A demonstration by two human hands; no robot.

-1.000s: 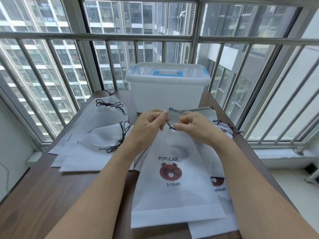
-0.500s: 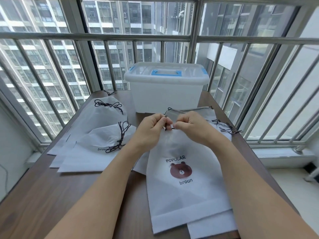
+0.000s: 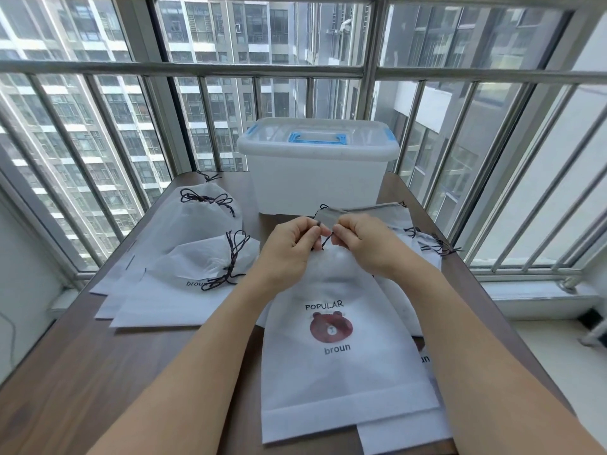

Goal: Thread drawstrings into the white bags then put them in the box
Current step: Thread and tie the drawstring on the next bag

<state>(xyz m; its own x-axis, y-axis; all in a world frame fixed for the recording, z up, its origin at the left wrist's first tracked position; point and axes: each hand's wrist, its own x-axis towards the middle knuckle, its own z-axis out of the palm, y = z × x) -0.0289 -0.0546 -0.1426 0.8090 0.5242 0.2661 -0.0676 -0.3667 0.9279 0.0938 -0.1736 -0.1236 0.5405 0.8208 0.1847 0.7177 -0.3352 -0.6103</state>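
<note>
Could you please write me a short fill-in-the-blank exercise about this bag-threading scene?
1. Both hands pinch a dark ____ at the top of the bag.
2. The box has its lid ____.
3. The picture printed on the bag is a brown ____.

Missing words: drawstring; on; bear

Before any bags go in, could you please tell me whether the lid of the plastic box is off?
No, the lid with its blue handle sits closed on the plastic box at the table's far end.
</note>
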